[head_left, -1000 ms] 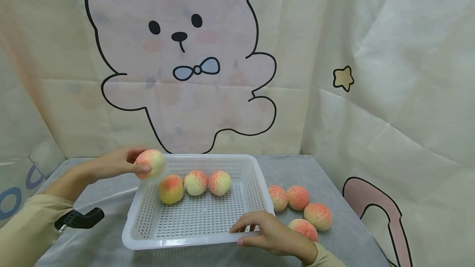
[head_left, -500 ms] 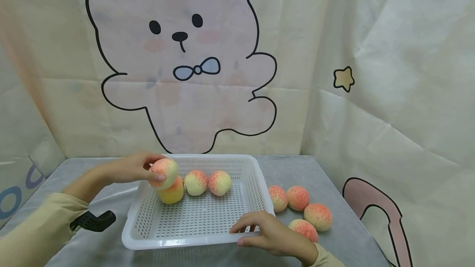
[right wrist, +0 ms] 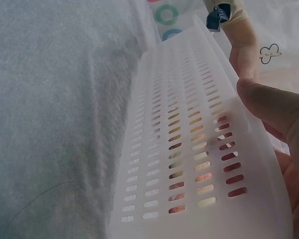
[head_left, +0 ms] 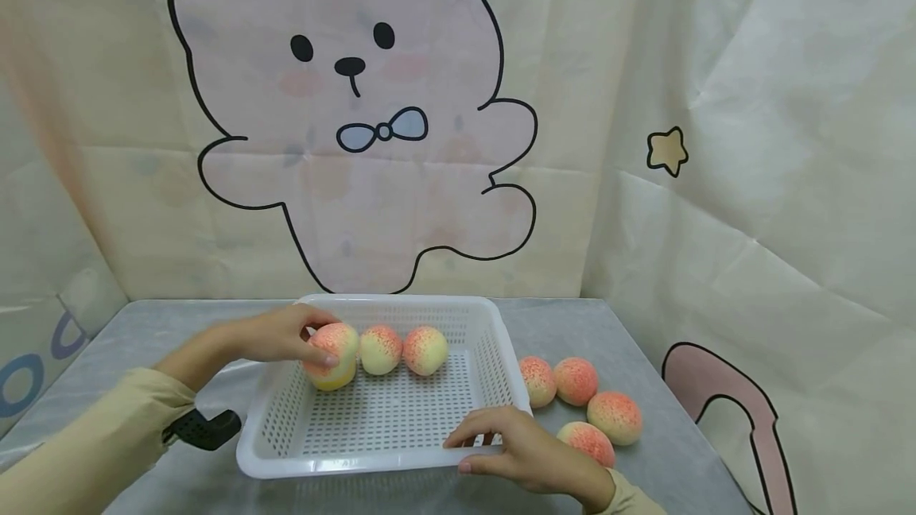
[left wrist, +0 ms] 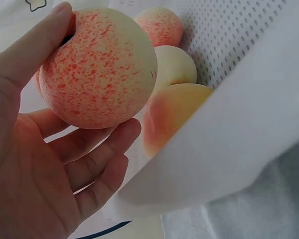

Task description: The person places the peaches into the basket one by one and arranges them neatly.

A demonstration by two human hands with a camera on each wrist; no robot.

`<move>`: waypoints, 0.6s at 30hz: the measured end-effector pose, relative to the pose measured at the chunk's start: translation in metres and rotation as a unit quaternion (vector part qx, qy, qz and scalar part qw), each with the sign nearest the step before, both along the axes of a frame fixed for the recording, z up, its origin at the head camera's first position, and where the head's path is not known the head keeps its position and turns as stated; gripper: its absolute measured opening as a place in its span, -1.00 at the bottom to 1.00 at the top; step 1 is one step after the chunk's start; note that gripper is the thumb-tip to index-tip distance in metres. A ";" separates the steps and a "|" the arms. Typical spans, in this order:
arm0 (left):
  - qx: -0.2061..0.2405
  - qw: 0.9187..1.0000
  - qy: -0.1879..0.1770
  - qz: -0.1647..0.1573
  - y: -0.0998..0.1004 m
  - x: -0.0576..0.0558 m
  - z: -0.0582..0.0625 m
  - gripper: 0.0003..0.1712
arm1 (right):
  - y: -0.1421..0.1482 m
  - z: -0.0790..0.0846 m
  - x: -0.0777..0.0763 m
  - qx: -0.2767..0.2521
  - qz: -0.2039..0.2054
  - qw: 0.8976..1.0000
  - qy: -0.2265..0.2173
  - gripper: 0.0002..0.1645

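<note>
A round, cream peach with matte red speckles (head_left: 338, 344) sits between the thumb and fingers of the left hand (head_left: 282, 334), above the left end of a white, perforated plastic basket (head_left: 358, 465). The curved grip probably suits its smooth, rounded sides. It mostly hides a yellow, red-blushed peach (left wrist: 175, 112) from the head view; contact between them is unclear. The right hand (head_left: 511, 451) pinches the near rim, thumb outside, seemingly to steady the thin-walled basket on the grey, cloth-like table covering (head_left: 179, 471).
</note>
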State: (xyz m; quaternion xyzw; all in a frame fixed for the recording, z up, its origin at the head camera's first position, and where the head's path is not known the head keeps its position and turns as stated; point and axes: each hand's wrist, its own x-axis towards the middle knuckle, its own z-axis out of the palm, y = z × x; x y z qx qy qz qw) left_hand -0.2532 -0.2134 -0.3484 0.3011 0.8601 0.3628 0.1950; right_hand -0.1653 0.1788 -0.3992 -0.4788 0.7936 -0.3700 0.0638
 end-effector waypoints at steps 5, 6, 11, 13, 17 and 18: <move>-0.028 1.000 -0.009 -0.005 0.008 0.001 -0.004 -0.38 | -0.001 0.000 0.000 -0.001 0.002 1.000 -0.002 -0.73; -0.036 0.999 -0.006 -0.003 0.009 0.002 -0.005 -0.37 | -0.001 0.000 0.000 -0.001 0.001 1.000 -0.003 -0.73; -0.067 0.998 0.011 0.008 0.017 0.009 -0.003 -0.25 | 0.000 0.001 0.000 0.000 -0.002 1.000 -0.006 -0.73; -0.078 0.997 0.014 0.020 0.019 0.012 -0.002 -0.23 | 0.000 0.001 0.000 0.001 -0.002 1.000 -0.004 -0.73; -0.093 0.995 0.011 0.038 0.022 0.016 -0.002 -0.20 | 0.000 0.001 0.001 0.002 -0.003 1.000 -0.004 -0.73; -0.096 0.995 0.008 0.040 0.023 0.017 -0.002 -0.19 | 0.000 0.001 0.001 0.002 -0.003 1.000 -0.004 -0.73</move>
